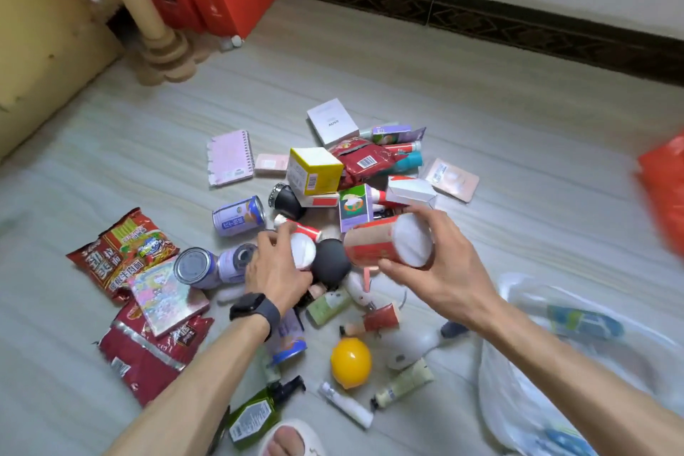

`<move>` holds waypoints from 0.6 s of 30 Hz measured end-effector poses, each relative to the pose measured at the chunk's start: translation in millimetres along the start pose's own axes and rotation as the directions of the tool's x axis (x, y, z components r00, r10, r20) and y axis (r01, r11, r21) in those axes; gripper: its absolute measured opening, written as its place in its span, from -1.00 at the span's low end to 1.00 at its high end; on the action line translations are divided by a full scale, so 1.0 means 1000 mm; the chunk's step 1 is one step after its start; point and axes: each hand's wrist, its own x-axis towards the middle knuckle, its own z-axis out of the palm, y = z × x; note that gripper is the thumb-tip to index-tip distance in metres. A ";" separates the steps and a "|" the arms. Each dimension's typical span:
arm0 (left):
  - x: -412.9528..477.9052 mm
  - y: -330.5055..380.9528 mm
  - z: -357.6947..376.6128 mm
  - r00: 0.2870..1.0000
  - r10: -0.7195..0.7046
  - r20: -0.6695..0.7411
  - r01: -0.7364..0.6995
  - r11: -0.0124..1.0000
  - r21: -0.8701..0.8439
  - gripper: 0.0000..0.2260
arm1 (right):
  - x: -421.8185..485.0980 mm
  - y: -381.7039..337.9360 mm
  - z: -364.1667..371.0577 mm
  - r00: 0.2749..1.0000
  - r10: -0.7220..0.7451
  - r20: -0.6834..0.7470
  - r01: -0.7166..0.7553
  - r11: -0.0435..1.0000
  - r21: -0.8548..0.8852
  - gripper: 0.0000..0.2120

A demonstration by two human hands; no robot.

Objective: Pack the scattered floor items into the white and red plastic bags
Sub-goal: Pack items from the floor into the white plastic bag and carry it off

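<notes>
- Closest to the lens, a slippered foot [288, 437] stands on the floor [370, 85] just beside a green pump bottle [255, 415], which is not yet packed.
- At the right, the right grip [425, 270] clasps a red canister [374, 244] with a white lid, held above the heap, between the pile and the white bag [518, 400].
- Lower in the heap, the left grip [275, 270] curls round a white-lidded container [302, 251], touching a black ball [331, 263].
- By the right forearm, the white bag lies open on the floor; a blue-green bottle [584, 322] shows through its plastic, so at least a little is packed.
- At the far right edge sits the red bag [662, 192], blurred; whether it holds anything I cannot tell.
- Left on the floor are noodle packets [122, 252], a purple can [238, 215], a yellow box [314, 170], a yellow ball [351, 361], a pink notebook [229, 157] and many tubes and cartons.
- Judging by this, the task is in its early part, with most of the pile left.
</notes>
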 end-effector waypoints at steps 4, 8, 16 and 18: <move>-0.040 0.013 -0.019 0.988 0.145 0.061 -0.147 0.989 0.032 -0.40 | -0.116 0.039 -0.059 0.919 0.365 -0.145 -0.317 0.908 0.274 -0.31; -0.083 0.072 -0.044 0.920 0.360 0.152 -0.366 0.931 0.010 -0.42 | -0.220 0.067 -0.100 0.829 0.521 -0.201 -0.406 0.810 0.423 -0.33; -0.163 0.244 -0.010 0.648 0.690 0.324 -0.650 0.722 -0.238 -0.44 | -0.249 0.127 -0.128 0.678 0.584 -0.447 -0.566 0.803 0.190 -0.34; -0.170 0.275 0.028 0.601 0.700 0.386 -0.681 0.701 -0.210 -0.46 | -0.233 0.140 -0.132 0.691 0.570 -0.445 -0.593 0.799 0.101 -0.38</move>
